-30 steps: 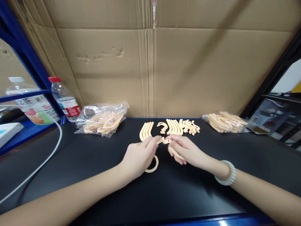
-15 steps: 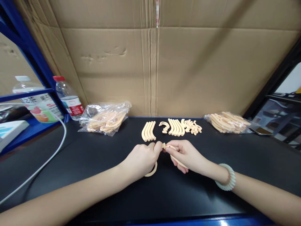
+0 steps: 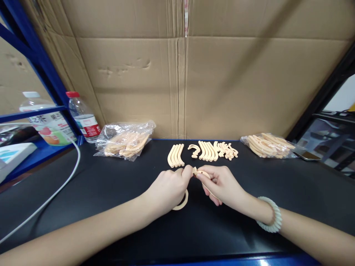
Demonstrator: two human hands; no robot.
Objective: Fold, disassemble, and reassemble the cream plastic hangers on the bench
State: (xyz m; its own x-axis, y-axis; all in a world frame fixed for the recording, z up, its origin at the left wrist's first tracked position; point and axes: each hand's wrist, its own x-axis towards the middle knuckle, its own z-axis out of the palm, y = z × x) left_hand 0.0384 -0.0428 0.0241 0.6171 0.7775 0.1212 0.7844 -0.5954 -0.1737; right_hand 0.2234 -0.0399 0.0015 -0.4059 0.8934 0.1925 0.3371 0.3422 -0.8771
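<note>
My left hand [image 3: 173, 186] is closed around a beige plastic hook piece [image 3: 182, 205], whose curved end shows below the palm. In my right hand [image 3: 222, 183] is a curved beige hanger arm [image 3: 204, 174] with a small hole near its end, pinched between thumb and fingers. The ends of the two pieces meet at the fingertips; my fingers hide how they fit together. Beyond my hands lie a row of curved hanger arms [image 3: 175, 155], a second row of arms [image 3: 207, 150], a loose hook [image 3: 195, 150] and a pile of small hooks [image 3: 229, 150].
Clear bags of beige parts stand at the left [image 3: 126, 142] and right [image 3: 267, 145], with a phone [image 3: 307, 155] by the right one. A bottle [image 3: 84, 122], a blue shelf [image 3: 33, 111] and a white cable [image 3: 68, 173] are at left. A cardboard wall [image 3: 138, 85] closes off the back.
Both hands keep their grip and the pieces stay end to end, with only a slight shift of the fingers. The view has tilted a little.
</note>
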